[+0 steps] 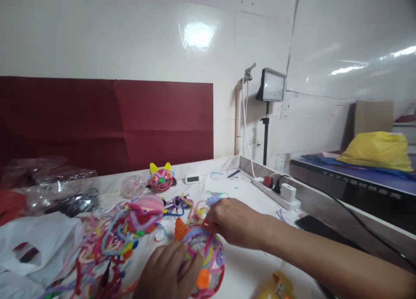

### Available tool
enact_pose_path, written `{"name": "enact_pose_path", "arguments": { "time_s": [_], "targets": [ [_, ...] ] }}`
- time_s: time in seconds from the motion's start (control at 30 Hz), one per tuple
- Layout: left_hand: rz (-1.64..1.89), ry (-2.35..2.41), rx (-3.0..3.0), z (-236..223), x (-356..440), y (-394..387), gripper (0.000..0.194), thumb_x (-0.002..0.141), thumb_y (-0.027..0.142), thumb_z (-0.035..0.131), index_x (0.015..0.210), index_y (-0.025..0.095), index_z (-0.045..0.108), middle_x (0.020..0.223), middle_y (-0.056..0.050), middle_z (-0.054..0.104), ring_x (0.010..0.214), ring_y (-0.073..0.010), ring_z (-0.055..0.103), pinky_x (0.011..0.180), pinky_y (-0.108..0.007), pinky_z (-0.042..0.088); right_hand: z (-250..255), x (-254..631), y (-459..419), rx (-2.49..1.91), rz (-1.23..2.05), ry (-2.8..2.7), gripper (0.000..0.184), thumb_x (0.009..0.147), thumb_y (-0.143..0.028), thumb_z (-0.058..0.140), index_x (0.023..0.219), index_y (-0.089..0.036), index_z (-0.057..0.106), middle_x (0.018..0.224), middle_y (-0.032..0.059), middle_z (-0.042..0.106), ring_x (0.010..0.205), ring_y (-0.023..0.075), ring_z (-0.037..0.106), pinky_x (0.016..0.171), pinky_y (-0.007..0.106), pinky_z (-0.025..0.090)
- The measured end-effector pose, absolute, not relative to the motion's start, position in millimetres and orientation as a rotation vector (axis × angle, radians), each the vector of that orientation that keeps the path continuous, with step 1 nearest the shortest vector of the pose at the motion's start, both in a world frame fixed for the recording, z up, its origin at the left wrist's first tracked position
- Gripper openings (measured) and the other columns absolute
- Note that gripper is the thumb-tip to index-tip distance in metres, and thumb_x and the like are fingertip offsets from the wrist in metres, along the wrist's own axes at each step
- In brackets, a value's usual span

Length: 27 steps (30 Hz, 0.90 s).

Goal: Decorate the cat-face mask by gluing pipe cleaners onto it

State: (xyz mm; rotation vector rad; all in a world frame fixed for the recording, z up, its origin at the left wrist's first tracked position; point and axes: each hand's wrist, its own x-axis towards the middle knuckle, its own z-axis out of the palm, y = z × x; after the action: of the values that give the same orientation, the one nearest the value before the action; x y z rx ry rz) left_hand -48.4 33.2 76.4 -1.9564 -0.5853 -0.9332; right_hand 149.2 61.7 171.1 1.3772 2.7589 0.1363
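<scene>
A round craft (218, 271) covered in coloured pipe cleaners, with an orange pointed ear (180, 229) and an orange patch on its face, is at the front of the table. My left hand (169, 268) is closed around its left side, thumb across its front. My right hand (229, 221) is closed at its upper edge, fingertips together. A bit of orange shows at those fingertips, but what they pinch is mostly hidden. Left of the craft lies a striped pink pipe-cleaner piece (146, 212) among a heap of loose pipe cleaners (94, 251).
A finished-looking cat-faced craft (161, 180) stands at the back beside a small digital clock (193, 179). White plastic bags (35, 242) lie at left. A power strip (276, 194) runs along the right rim, near a dark phone-like slab (325, 229). A yellow object (276, 287) sits at front.
</scene>
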Motion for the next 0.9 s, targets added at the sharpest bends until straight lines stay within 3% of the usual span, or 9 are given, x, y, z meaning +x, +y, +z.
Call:
{"name": "enact_pose_path", "arguments": {
  "time_s": [0.9],
  "targets": [
    [-0.829,-0.563,-1.986,74.1,-53.3,33.9,0.036,0.094,0.001,0.039,0.098,0.023,0.068,0.077,-0.001,0.075,0.075,-0.0166,0.069,0.073,-0.03,0.047,165.0,142.8,61.1,1.255,0.247,2.695,0.02,0.09,-0.013,0.056,0.096,-0.01,0.075,0.097,0.0164,0.077,0.094,0.0286,0.072,0.071,0.031,0.05]
  ]
}}
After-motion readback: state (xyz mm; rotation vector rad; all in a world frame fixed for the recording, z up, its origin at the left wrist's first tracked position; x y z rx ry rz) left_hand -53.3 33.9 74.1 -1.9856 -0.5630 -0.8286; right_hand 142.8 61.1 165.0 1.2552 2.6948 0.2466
